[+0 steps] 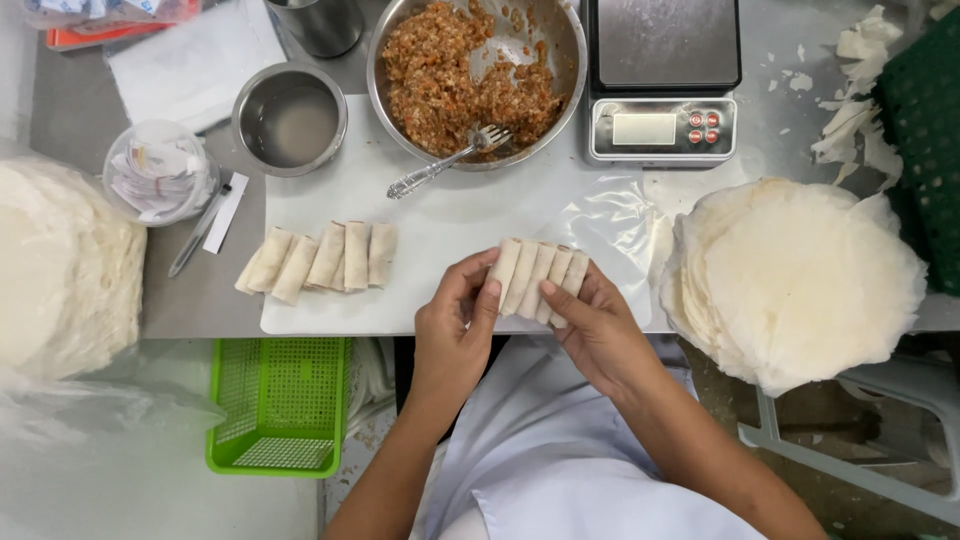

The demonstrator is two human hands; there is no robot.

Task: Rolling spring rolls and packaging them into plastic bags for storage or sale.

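Note:
Both of my hands hold a row of several rolled spring rolls (538,277) pressed side by side on the white cutting board (450,215). My left hand (455,325) grips the left end of the row with thumb and fingers. My right hand (598,330) closes on the right end. A second row of several finished rolls (322,260) lies loose on the board to the left, apart from both hands.
A steel bowl of minced filling (470,70) with a fork (445,165) stands behind the board, beside a small steel bowl of liquid (290,118) and a digital scale (662,85). Round wrapper stacks lie right (800,275) and left (60,265). A green basket (280,405) sits below the table.

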